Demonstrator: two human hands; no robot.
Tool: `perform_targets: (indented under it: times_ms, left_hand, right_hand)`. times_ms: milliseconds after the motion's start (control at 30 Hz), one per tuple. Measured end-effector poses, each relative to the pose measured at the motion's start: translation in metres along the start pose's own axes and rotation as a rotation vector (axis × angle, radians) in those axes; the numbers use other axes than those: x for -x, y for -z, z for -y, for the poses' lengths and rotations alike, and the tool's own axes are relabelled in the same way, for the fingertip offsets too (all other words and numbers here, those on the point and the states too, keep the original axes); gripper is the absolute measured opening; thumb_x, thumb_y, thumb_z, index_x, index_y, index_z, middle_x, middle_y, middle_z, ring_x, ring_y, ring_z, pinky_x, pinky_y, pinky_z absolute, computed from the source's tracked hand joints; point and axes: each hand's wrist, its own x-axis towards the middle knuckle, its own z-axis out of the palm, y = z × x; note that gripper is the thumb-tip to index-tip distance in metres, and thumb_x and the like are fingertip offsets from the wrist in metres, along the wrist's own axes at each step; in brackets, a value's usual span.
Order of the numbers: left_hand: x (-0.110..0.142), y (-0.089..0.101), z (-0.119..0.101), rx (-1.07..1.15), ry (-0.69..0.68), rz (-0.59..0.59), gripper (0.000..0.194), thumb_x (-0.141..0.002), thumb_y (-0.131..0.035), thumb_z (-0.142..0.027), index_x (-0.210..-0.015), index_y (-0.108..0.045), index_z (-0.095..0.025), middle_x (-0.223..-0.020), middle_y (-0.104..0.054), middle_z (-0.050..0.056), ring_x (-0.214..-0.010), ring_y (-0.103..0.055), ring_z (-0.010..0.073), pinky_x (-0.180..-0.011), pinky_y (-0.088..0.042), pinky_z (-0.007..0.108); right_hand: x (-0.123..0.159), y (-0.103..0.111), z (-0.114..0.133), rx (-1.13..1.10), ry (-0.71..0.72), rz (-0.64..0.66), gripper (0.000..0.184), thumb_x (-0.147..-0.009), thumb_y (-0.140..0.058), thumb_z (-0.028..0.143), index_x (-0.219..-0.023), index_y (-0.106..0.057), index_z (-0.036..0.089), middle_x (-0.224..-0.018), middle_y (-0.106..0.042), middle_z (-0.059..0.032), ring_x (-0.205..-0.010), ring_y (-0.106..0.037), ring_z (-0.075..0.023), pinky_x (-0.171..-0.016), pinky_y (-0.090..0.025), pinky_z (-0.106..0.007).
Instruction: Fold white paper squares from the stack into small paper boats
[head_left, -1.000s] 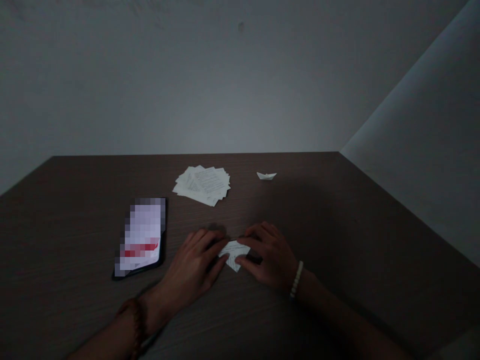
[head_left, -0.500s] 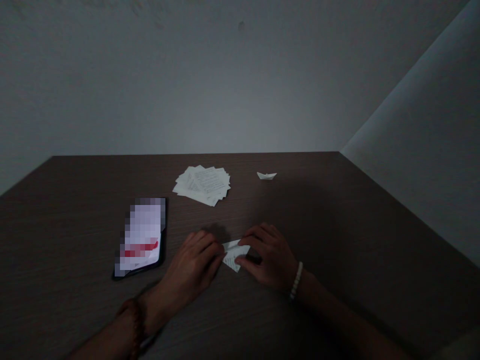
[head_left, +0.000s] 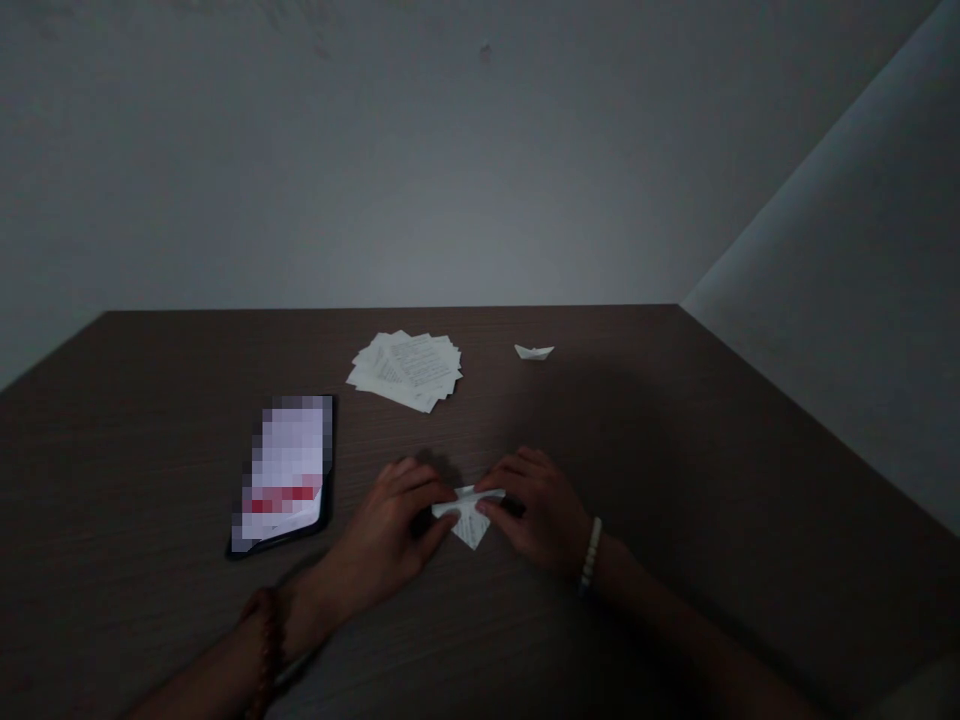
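A small folded piece of printed white paper (head_left: 469, 514) lies on the dark wooden table (head_left: 675, 450), pointing down toward me. My left hand (head_left: 390, 540) pinches its left end with thumb and fingers. My right hand (head_left: 536, 510) pinches its right end the same way. A brown bead bracelet is on my left wrist and a white bead bracelet on my right wrist. The room is dim.
A fanned stack of printed paper squares (head_left: 406, 369) lies farther back at centre. A small finished paper boat (head_left: 533, 351) stands to its right. A phone with a lit screen (head_left: 285, 472) lies at the left. Grey walls close in behind and at the right.
Both hands have drawn closer over the folded paper, and its top edge has been pulled into a narrower strip. Nothing else on the table has moved.
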Motion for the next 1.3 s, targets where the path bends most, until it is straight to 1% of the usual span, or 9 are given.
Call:
perform_targets:
  times_ms: [133, 200, 300, 433, 633, 900, 1000, 1167, 1300]
  left_hand:
    - [-0.002, 0.002, -0.003, -0.006, 0.008, 0.001, 0.007, -0.086, -0.058, -0.021, -0.089, -0.065, -0.021, -0.085, -0.062, 0.003, -0.083, -0.056, 0.0220, -0.077, -0.043, 0.040]
    - [-0.003, 0.003, -0.004, -0.009, 0.002, 0.009, 0.008, -0.086, -0.058, -0.021, -0.088, -0.066, -0.021, -0.083, -0.062, 0.003, -0.082, -0.056, 0.0217, -0.075, -0.043, 0.039]
    - [-0.006, 0.003, -0.003, -0.011, -0.020, 0.026, 0.011, -0.087, -0.058, -0.021, -0.087, -0.068, -0.023, -0.083, -0.062, 0.003, -0.083, -0.055, 0.0214, -0.074, -0.042, 0.037]
    - [-0.008, 0.002, -0.002, -0.007, -0.044, 0.028, 0.013, -0.088, -0.058, -0.021, -0.086, -0.070, -0.024, -0.082, -0.062, 0.002, -0.083, -0.054, 0.0213, -0.074, -0.041, 0.038]
    - [-0.011, -0.001, -0.004, -0.027, -0.029, 0.031, 0.011, -0.088, -0.060, -0.024, -0.087, -0.071, -0.026, -0.083, -0.064, 0.002, -0.083, -0.054, 0.0220, -0.073, -0.039, 0.038]
    - [-0.012, 0.000, -0.005, -0.057, -0.060, 0.017, 0.015, -0.088, -0.059, -0.022, -0.083, -0.073, -0.026, -0.083, -0.064, 0.002, -0.084, -0.053, 0.0220, -0.072, -0.038, 0.037]
    - [-0.012, 0.001, -0.006, -0.046, -0.053, 0.025, 0.016, -0.089, -0.059, -0.023, -0.083, -0.073, -0.025, -0.083, -0.063, 0.003, -0.083, -0.052, 0.0216, -0.072, -0.037, 0.036]
    - [-0.010, -0.003, -0.002, -0.032, -0.054, 0.020, 0.017, -0.089, -0.059, -0.023, -0.081, -0.073, -0.023, -0.084, -0.063, 0.003, -0.083, -0.050, 0.0210, -0.073, -0.035, 0.036]
    - [-0.008, -0.005, 0.000, -0.056, -0.075, 0.031, 0.016, -0.090, -0.058, -0.022, -0.084, -0.073, -0.023, -0.084, -0.062, 0.003, -0.084, -0.049, 0.0210, -0.072, -0.034, 0.035]
  right_hand:
    - [0.000, -0.002, 0.000, -0.001, -0.006, -0.008, 0.003, -0.084, -0.067, 0.024, -0.086, -0.069, 0.021, -0.085, -0.065, -0.0027, -0.084, -0.055, -0.0188, -0.079, -0.042, -0.034]
    - [0.000, -0.003, 0.000, 0.000, -0.003, -0.013, 0.004, -0.085, -0.066, 0.024, -0.084, -0.069, 0.021, -0.085, -0.065, -0.0026, -0.084, -0.055, -0.0186, -0.078, -0.042, -0.034]
    - [0.001, -0.004, 0.000, 0.011, 0.020, -0.011, 0.005, -0.086, -0.065, 0.024, -0.085, -0.069, 0.021, -0.085, -0.065, -0.0028, -0.085, -0.054, -0.0184, -0.079, -0.041, -0.034]
    - [0.002, -0.004, -0.001, 0.036, 0.055, 0.000, 0.007, -0.088, -0.063, 0.025, -0.086, -0.070, 0.022, -0.086, -0.064, -0.0024, -0.084, -0.053, -0.0183, -0.079, -0.041, -0.034]
    - [0.001, -0.006, -0.001, 0.040, 0.070, 0.003, 0.010, -0.089, -0.062, 0.026, -0.086, -0.070, 0.022, -0.085, -0.064, -0.0020, -0.084, -0.052, -0.0182, -0.079, -0.040, -0.034]
    - [0.003, 0.005, -0.008, 0.087, 0.076, 0.030, 0.009, -0.089, -0.064, 0.026, -0.086, -0.070, 0.022, -0.086, -0.065, -0.0023, -0.085, -0.051, -0.0187, -0.078, -0.039, -0.034]
    - [0.003, 0.008, -0.013, 0.107, 0.123, 0.035, 0.009, -0.089, -0.063, 0.026, -0.086, -0.070, 0.021, -0.086, -0.064, -0.0028, -0.085, -0.050, -0.0182, -0.078, -0.039, -0.033]
    - [0.002, 0.014, -0.016, 0.230, 0.288, 0.051, 0.012, -0.091, -0.060, 0.021, -0.086, -0.070, 0.022, -0.086, -0.063, -0.0033, -0.081, -0.048, -0.0180, -0.073, -0.037, -0.031]
    - [0.004, 0.018, -0.014, 0.308, 0.320, 0.107, 0.013, -0.092, -0.057, 0.017, -0.095, -0.069, 0.023, -0.088, -0.062, -0.0032, -0.082, -0.046, -0.0180, -0.071, -0.036, -0.031]
